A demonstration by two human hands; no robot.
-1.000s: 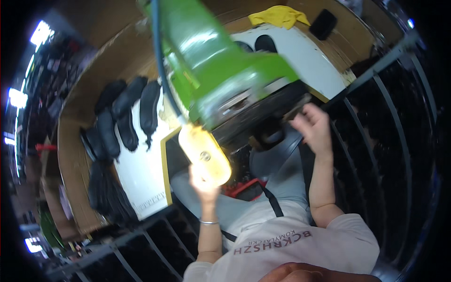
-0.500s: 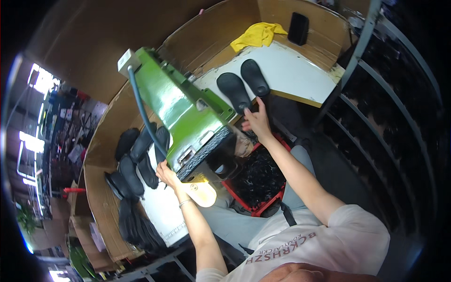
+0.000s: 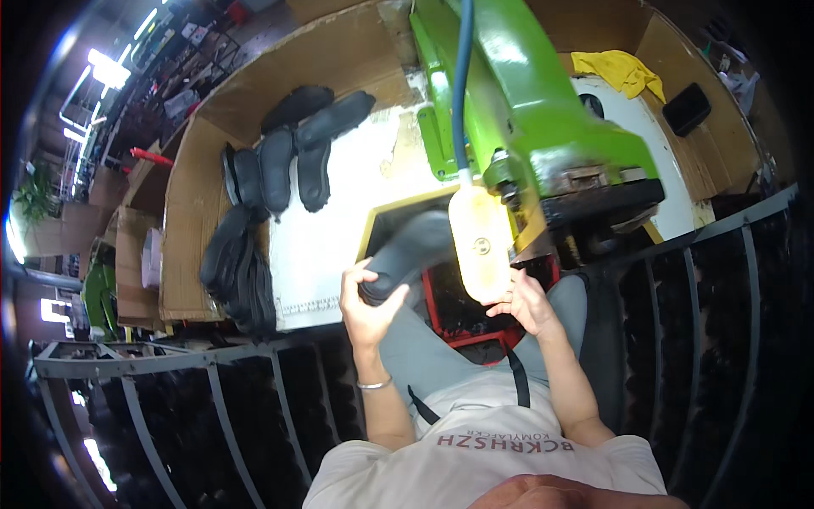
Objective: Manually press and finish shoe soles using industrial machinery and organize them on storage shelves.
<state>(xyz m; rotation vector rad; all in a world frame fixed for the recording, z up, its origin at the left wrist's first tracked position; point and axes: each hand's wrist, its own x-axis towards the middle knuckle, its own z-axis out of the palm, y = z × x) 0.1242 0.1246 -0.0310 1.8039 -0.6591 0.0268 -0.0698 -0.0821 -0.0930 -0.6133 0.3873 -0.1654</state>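
My left hand [image 3: 366,312] grips the near end of a black shoe sole [image 3: 409,248], with the thumb on one side and the fingers on the other. The sole slants up and to the right over an opening in the table, slightly blurred. A lit, pale yellow oval lamp [image 3: 480,254] hangs just right of the sole. At the lamp's lower end is my right hand [image 3: 527,304], its fingers loosely bent and apart, with nothing visible in them. Behind the lamp stands a green machine [image 3: 551,102], its dark front end over the table's right part.
Several black soles [image 3: 276,168] lie on the white table [image 3: 339,187] at left, beside a stacked bunch [image 3: 242,271]. Cardboard walls [image 3: 191,220] surround the table. A yellow cloth [image 3: 623,72] and black box-shaped item [image 3: 687,109] sit far right. A red-framed container [image 3: 458,327] stands below.
The view has swung left. My left hand has left the machine's side and now holds a black sole. My right hand has moved from the two right-hand soles to the lamp's lower end.
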